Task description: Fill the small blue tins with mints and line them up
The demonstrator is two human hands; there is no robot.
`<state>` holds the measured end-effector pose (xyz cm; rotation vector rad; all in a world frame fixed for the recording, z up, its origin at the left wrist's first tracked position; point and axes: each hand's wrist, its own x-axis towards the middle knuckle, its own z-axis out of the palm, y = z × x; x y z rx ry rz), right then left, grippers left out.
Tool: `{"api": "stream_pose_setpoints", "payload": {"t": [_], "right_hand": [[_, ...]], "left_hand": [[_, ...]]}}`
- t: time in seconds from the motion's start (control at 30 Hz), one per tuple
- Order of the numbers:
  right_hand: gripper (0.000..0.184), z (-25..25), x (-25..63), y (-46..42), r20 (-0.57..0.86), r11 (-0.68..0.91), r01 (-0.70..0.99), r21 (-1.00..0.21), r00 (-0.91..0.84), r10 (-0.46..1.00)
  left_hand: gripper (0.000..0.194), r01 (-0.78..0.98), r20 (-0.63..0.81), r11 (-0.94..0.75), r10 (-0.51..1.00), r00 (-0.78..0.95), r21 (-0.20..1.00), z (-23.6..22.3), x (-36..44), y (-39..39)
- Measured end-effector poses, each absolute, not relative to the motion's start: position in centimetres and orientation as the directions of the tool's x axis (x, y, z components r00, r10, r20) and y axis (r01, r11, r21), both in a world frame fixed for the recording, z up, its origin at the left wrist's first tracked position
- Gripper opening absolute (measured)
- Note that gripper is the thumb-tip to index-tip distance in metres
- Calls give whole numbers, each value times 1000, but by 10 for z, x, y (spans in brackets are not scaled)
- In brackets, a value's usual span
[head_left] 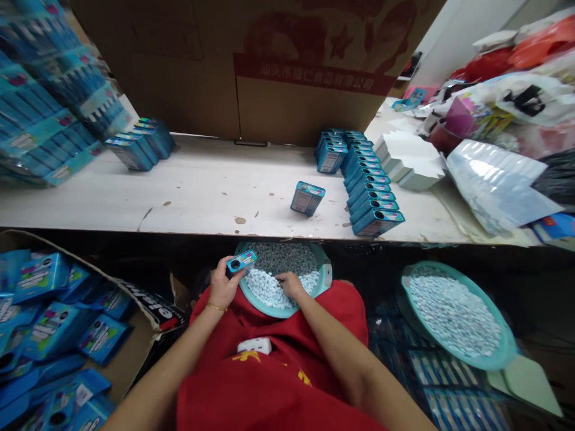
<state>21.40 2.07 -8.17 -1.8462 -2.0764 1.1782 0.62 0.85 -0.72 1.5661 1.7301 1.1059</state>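
Note:
My left hand is closed around a small blue carton, its printed end with a dark round hole facing up. It holds the carton over the left rim of a turquoise basin in my lap. The basin is full of small pale pellets, partly in shadow. My right hand reaches into the pellets with its fingers bunched; what they grip is too small to make out. On the white table, one blue carton stands alone beside a row of similar cartons.
A cardboard box stands at the table's back. Wrapped carton stacks are at left, white card stacks at right. An open box of blue cartons lies lower left. Another pellet-filled basin sits lower right.

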Motion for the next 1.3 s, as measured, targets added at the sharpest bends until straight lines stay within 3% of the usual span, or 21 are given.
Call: {"api": "stream_pose_setpoints", "payload": {"t": [0.17, 0.4, 0.5, 0.6, 0.7, 0.77, 0.93, 1.3], "right_hand": [[41, -67, 243, 24, -385, -132, 627, -768, -287, 877], [43, 20, 269, 30, -317, -87, 554, -828, -336, 887], [40, 60, 261, 35, -268, 94, 708, -700, -382, 884], [35, 91, 242, 36, -301, 246, 880, -406, -383, 873], [31, 112, 218, 33, -350, 326, 934, -148, -358, 866], [30, 121, 204, 30, -338, 380, 922, -74, -381, 860], [30, 132, 198, 25, -316, 444, 895, -40, -432, 844], [43, 102, 245, 15, -367, 303, 945, -123, -327, 871]], "left_hand": [[39, 520, 122, 0, 972, -202, 854, -5, 3, 10], [34, 568, 158, -77, 983, -95, 820, -14, 17, 16], [32, 591, 185, -140, 983, -15, 794, -17, 28, 16], [33, 619, 207, -180, 978, 29, 764, -19, 36, 14], [34, 644, 210, -199, 976, 61, 738, -20, 38, 11], [34, 648, 209, -206, 975, 74, 733, -21, 39, 10], [34, 626, 203, -202, 977, 70, 754, -23, 36, 11], [36, 497, 164, -176, 984, 67, 850, -34, 42, 16]]}}
